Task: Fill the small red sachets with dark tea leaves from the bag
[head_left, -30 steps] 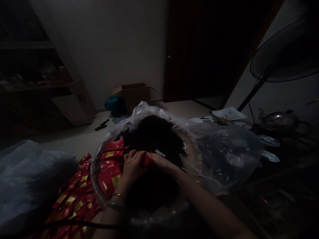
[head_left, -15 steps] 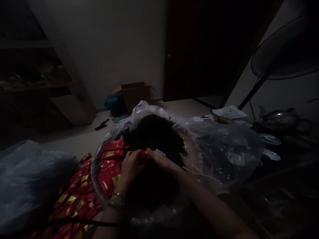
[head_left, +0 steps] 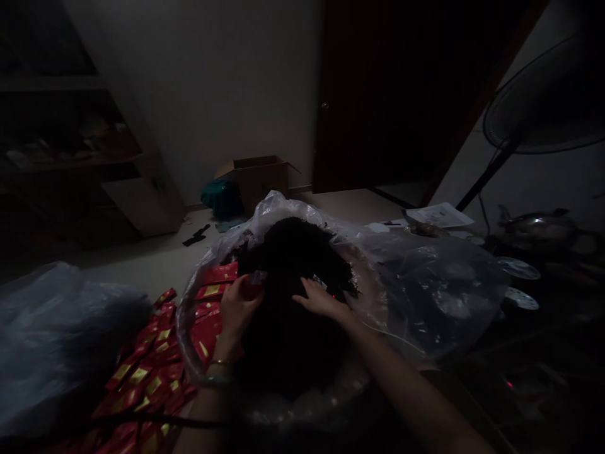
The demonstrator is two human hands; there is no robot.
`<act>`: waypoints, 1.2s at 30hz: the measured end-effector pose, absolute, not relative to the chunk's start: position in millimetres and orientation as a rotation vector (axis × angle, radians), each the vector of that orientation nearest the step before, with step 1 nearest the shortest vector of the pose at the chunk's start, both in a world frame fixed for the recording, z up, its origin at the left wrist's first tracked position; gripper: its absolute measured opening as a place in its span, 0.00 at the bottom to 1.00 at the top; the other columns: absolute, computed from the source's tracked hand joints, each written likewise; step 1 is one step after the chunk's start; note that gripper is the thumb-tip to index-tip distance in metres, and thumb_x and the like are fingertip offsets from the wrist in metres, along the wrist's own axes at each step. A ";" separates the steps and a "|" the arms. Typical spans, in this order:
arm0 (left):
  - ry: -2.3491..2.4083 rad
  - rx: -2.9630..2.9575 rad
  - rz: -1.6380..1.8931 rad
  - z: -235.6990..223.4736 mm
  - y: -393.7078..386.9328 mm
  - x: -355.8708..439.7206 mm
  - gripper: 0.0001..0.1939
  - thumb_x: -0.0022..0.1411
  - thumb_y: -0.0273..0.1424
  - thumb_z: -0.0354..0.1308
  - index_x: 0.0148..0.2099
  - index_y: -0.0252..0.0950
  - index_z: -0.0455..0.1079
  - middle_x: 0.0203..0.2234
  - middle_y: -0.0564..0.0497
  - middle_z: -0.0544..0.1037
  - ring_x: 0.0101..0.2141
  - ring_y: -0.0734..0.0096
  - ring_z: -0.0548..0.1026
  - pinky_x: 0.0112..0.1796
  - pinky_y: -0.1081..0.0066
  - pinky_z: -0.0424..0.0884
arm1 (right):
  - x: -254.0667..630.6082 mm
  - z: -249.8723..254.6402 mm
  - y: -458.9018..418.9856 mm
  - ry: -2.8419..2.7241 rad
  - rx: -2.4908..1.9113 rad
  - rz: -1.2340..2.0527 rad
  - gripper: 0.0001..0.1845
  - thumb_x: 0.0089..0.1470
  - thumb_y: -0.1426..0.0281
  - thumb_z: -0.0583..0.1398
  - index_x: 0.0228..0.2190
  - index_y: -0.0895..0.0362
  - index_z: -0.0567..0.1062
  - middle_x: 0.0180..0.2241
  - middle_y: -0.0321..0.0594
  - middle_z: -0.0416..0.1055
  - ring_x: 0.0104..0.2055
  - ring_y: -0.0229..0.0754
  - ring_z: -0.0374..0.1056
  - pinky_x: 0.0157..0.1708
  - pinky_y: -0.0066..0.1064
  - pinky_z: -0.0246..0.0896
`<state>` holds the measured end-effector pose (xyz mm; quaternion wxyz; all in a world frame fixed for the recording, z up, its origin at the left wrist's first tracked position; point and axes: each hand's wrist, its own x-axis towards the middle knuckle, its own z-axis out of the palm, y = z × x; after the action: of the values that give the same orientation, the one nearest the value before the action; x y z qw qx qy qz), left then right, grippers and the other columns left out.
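My left hand [head_left: 235,309] is closed around a small red packet [head_left: 252,289] with a pale, clear-looking top edge. It is over the left side of a heap of dark, loose material [head_left: 297,243], which looks like dry tea leaves. My right hand [head_left: 319,299] is apart from the packet, its thumb and fingers spread, low over the heap. Beside its fingers shows a small pale edge; what it belongs to is too dark to make out. Several flat red packets [head_left: 217,275] with gold labels lie left of my left hand, inside the rim of the plastic-lined round container [head_left: 182,321].
More red packets [head_left: 146,384] are piled outside the container at left, beside a clear plastic bag [head_left: 61,340]. Plastic sheeting [head_left: 425,284] spreads to the right. A teapot [head_left: 539,227], saucers [head_left: 518,267] and a standing fan [head_left: 534,107] are at right. Behind stands an open carton [head_left: 262,180].
My hands were together on a red item over the heap. Now they are apart: the left has moved left with the red packet, and the right has opened.
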<state>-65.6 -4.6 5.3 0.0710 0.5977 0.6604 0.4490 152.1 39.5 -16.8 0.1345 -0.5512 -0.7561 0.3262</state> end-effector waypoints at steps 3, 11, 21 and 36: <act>1.974 1.730 1.380 6.3 -4.4 -65.3 0.23 0.47 0.38 0.63 0.46 0.38 0.69 0.36 0.47 0.77 0.37 0.59 0.75 0.39 0.61 0.70 | 137.6 -16.8 45.3 -2.240 -1.720 0.984 0.52 0.50 0.45 0.53 0.64 0.64 0.41 0.65 0.60 0.37 0.67 0.60 0.31 0.60 0.49 0.37; 2.018 1.713 1.445 8.4 -3.9 -68.1 0.23 0.47 0.36 0.63 0.46 0.36 0.70 0.37 0.46 0.78 0.38 0.58 0.75 0.40 0.60 0.70 | 58.0 -0.7 43.3 -2.607 -1.570 0.613 0.52 0.38 0.49 0.65 0.61 0.50 0.53 0.64 0.56 0.43 0.63 0.66 0.43 0.53 0.58 0.45; 1.994 1.808 1.394 -0.3 -2.6 -66.7 0.25 0.48 0.37 0.64 0.49 0.39 0.68 0.38 0.47 0.77 0.39 0.61 0.74 0.40 0.64 0.70 | 78.8 13.2 40.1 -2.633 -1.484 0.401 0.27 0.43 0.66 0.63 0.49 0.49 0.70 0.45 0.45 0.66 0.45 0.49 0.64 0.35 0.34 0.61; 1.935 1.775 1.354 0.0 0.7 -64.4 0.24 0.48 0.36 0.63 0.49 0.38 0.68 0.38 0.47 0.77 0.38 0.60 0.75 0.39 0.64 0.70 | 94.9 106.1 64.5 -2.275 -0.933 0.773 0.19 0.39 0.77 0.63 0.37 0.56 0.78 0.38 0.38 0.75 0.40 0.43 0.70 0.42 0.32 0.62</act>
<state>-64.4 0.7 0.0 0.0933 0.5982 0.6521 0.4564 94.9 64.5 106.1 0.2783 -0.3478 -0.8477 0.2882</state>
